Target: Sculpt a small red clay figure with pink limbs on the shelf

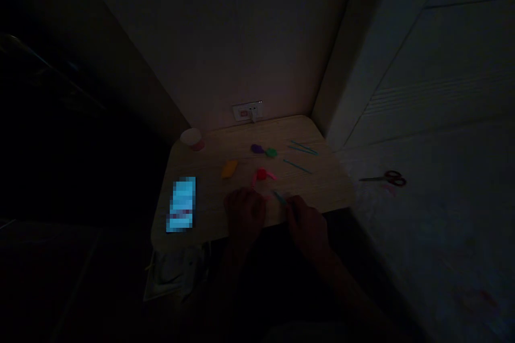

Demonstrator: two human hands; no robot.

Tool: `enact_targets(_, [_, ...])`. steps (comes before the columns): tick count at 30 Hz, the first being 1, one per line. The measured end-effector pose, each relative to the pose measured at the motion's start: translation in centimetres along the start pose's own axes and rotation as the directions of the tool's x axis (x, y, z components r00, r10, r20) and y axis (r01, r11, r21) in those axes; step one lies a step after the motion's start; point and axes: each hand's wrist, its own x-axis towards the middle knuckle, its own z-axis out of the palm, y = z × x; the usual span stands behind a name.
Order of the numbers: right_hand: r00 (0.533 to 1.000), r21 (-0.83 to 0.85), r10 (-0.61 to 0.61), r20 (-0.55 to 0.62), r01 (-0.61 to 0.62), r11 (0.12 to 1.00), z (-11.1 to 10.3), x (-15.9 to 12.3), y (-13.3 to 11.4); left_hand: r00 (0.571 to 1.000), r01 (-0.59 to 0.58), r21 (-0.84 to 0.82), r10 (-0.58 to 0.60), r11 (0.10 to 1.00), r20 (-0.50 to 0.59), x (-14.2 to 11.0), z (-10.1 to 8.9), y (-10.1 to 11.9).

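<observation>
In the dim light my right hand [308, 222] grips a thin teal stick-like tool [279, 197], its tip pointing up and left over the table. My left hand [245, 211] rests at the table's near edge with fingers curled down; whatever lies under them is hidden. Just beyond the left fingers are pink strips [271, 174], like modelling clay, around a red lump [261, 173]. Farther back sit a purple piece [257, 148] and a green piece [271, 153], close together. An orange piece [229, 169] lies to the left.
Several thin teal sticks [298, 166] lie at the table's right. A lit phone [182, 204] and a paper cup [193, 139] occupy the left side. A wall socket [247, 111] sits behind the small wooden table [217, 214]. Red-handled scissors [392, 178] lie off to the right.
</observation>
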Motion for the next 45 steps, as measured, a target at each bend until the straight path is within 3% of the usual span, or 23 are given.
enact_targets(8, [0.999, -0.051, 0.022, 0.030, -0.021, 0.998, -0.5, -0.2, -0.3, 0.994, -0.034, 0.043, 0.030, 0.998, 0.106, -0.3, -0.2, 0.2])
enact_targets(17, [0.999, 0.062, 0.007, 0.039, -0.010, 0.998, -0.3, -0.7, -0.9, 0.999, -0.001, 0.075, -0.003, 0.997, 0.052, -0.5, -0.2, -0.1])
enact_targets(27, [0.999, -0.009, -0.045, 0.011, 0.045, 0.999, -0.1, -0.8, -1.3, 0.998, 0.022, 0.031, -0.024, 0.999, 0.052, -0.4, -0.4, -0.1])
enact_targets(35, [0.996, 0.014, -0.089, -0.007, 0.089, 0.996, 0.8, -1.0, -1.3, 0.999, 0.035, 0.006, -0.035, 0.999, 0.036, -0.6, -0.4, 0.0])
enact_targets(45, [0.992, 0.038, -0.122, -0.041, 0.124, 0.992, 0.4, -1.7, -0.7, 0.997, 0.028, 0.020, -0.030, 0.999, 0.067, -0.5, -0.6, 0.0])
